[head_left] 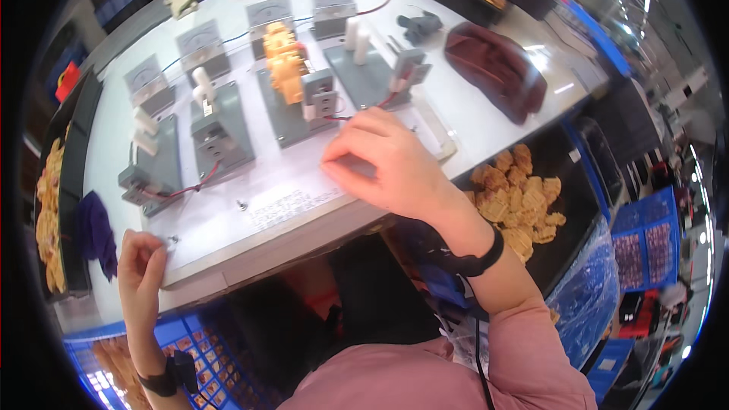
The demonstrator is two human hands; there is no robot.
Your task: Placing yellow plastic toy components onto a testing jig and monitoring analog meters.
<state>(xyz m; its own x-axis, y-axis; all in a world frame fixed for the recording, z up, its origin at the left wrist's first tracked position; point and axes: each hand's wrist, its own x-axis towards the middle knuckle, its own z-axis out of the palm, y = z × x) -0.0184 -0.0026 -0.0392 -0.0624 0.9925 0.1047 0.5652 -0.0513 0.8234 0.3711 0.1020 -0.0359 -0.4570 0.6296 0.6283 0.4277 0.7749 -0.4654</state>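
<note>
1. Far left, around 9 o'clock in the view: a long black plastic tray point(81, 156) of tan moulded pieces point(52, 216) on the white worktop point(110, 156), with a crumpled purple cloth point(97, 231) beside it.
2. Left grip point(142, 266) is between 8 and 9 o'clock, fingers loosely curled at the left corner of a flat white board point(228, 220). Can't tell if anything's pinched in there. A tiny metal screw point(173, 240) sits just beside it.
3. At 9 o'clock there's a grey plate fixture with white pegs point(167, 156), then a similar grey fixture with a white toggle lever point(220, 133) a bit higher up.
4. About 11 o'clock: the yellow-orange moulded plastic part point(285, 68), seated on the third grey fixture point(292, 129).
5. Near 12 o'clock, a fourth grey fixture with two white posts point(357, 76).
6. Right grip point(395, 163) is pretty much dead centre, by the red wires point(340, 118). Thumb and index tips are close together, but blur hides whether they've got anything. The orange part is up at its 10–11 o'clock, well clear of the fingers.
7. Between 1 and 2: a dark maroon cloth bundle point(497, 68). At 3: a black bin point(571, 186) of more tan pieces.
</note>
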